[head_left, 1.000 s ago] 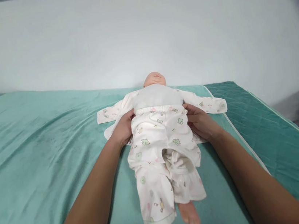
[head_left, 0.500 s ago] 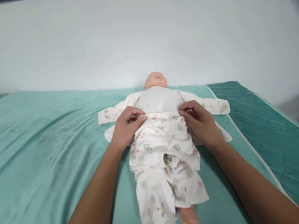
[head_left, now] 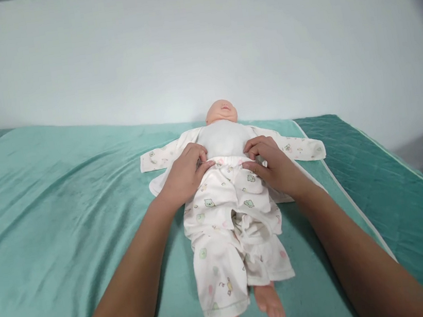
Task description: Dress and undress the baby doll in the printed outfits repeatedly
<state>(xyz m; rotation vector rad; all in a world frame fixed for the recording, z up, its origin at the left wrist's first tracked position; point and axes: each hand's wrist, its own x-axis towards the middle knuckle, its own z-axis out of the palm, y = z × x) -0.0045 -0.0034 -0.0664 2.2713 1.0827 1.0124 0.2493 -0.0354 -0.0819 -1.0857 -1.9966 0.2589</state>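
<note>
A baby doll (head_left: 221,111) lies on its back on a teal blanket (head_left: 57,199), head toward the wall. It wears white printed trousers (head_left: 226,240) and lies on an unfastened white printed jacket (head_left: 303,147) spread open under it, with its grey cloth torso (head_left: 224,140) bare. My left hand (head_left: 184,175) pinches the trousers' elastic waistband on the doll's left-of-frame side. My right hand (head_left: 273,166) pinches the waistband on the other side. Both bare feet (head_left: 268,304) stick out of the trouser legs.
A white wall runs behind the bed. A darker quilted teal mat (head_left: 388,197) with a white piped edge lies to the right of the blanket. The bed's near edge shows at the lower left.
Both hands moved from the doll's hips up and inward onto the front of the waistband, fingers now curled over it. The waistband sits a little higher on the torso.
</note>
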